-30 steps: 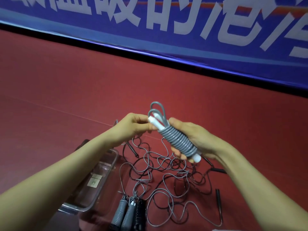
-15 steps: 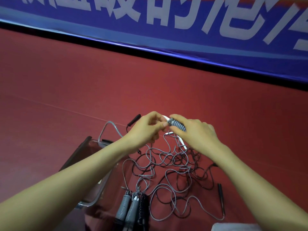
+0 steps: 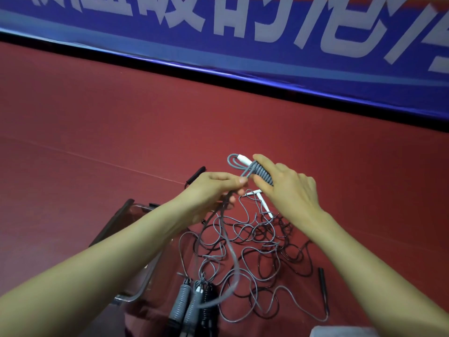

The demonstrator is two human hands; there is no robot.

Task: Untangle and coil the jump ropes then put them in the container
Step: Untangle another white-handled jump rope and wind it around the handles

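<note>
Wrapping step in hand, as I read it. Right hand (image 3: 291, 190) curls round a part-wound grey jump rope bundle (image 3: 263, 173), its cord coiled over a white handle whose tip shows at the far end. It is held above the red floor (image 3: 121, 117), centre of scene. Left hand (image 3: 213, 190) pinches the bundle's loose grey tail (image 3: 232, 251) between thumb and fingers, just left of the bundle. The tail hangs down toward the near edge and blurs out there. A small grey loop sticks out past the handle tip.

Progress, my judgement: roughly midway.
- Done: three wound bundles lie side by side at the near edge, a pair of grey wound bundles (image 3: 181, 300) and one black wound bundle (image 3: 207, 300). They sit just right of the clear plastic container (image 3: 139, 291). I cannot tell whether they are in it or beside it, as the left forearm blocks most of its inside.
- Left: finish this wrap, clear the tangled heap of thin grey and black cords (image 3: 255, 239) on the floor under the hands, then stow everything.

Counts:
- Wound bundles: three, plus the one in hand.
- Container: one.
- Loose black handles: two, a black handle (image 3: 195, 176) far left and a second black handle (image 3: 322, 279) near right.
- Slim white handle (image 3: 264, 206) on the floor: one for certain.
- Ropes in the heap: cannot count, too knotted.
</note>
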